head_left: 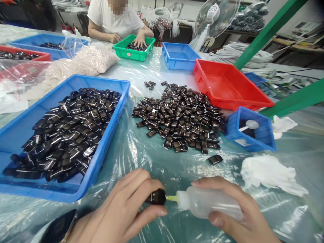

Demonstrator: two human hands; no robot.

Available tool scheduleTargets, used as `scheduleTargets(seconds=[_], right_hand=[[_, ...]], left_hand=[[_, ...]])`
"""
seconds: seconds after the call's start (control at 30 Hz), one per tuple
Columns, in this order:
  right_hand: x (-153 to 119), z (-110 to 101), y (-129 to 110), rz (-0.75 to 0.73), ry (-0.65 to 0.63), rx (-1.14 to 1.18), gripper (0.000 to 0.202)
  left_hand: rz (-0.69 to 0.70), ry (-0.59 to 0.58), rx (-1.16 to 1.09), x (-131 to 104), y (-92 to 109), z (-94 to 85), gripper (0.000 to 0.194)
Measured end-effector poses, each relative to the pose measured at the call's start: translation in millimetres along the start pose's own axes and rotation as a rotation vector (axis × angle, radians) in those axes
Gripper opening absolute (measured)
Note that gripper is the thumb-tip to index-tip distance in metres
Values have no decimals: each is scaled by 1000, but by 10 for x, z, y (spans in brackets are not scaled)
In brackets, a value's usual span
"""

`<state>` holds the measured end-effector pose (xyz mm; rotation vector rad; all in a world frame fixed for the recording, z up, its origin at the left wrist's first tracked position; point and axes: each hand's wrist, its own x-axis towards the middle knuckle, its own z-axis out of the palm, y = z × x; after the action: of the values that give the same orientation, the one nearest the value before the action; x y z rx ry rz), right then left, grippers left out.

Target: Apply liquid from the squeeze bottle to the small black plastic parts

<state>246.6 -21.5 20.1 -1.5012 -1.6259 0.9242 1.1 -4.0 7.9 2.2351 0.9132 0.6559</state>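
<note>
Between the thumb and fingers of my left hand [126, 202] is a small glossy black plastic case [157, 196], its rounded end facing right. My right hand [235, 206] is wrapped around a translucent squeeze bottle [212, 201] lying nearly level. The bottle's yellowish nozzle tip [172, 198] points left and meets the end of the case, or comes very near it. Beyond both hands spreads a loose pile of similar black cases [182, 114], with a single case [215, 159] lying apart at its near right side.
A blue tray [106, 152] full of black cases stands at left. Right of the pile are a red tray [227, 81], a small blue bin [253, 143] holding a white scoop, and a crumpled white cloth [270, 172]. Across the table, a person reaches into a green tray [134, 55].
</note>
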Motion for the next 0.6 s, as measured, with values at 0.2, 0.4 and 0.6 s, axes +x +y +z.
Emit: scheduleTargets(seconds=[0.2,0.4,0.6], right_hand=[[116,-93,59,-78,-66,2,24],[237,-73,174,-80,4,27,30],[283,110,294,-53,4,-39,32]], left_hand=[[-144,29,-66,-28,-12,-24,20],[-408,79,-290,67,35,-49,33],[-431,116,-279,82,-34,24,42]])
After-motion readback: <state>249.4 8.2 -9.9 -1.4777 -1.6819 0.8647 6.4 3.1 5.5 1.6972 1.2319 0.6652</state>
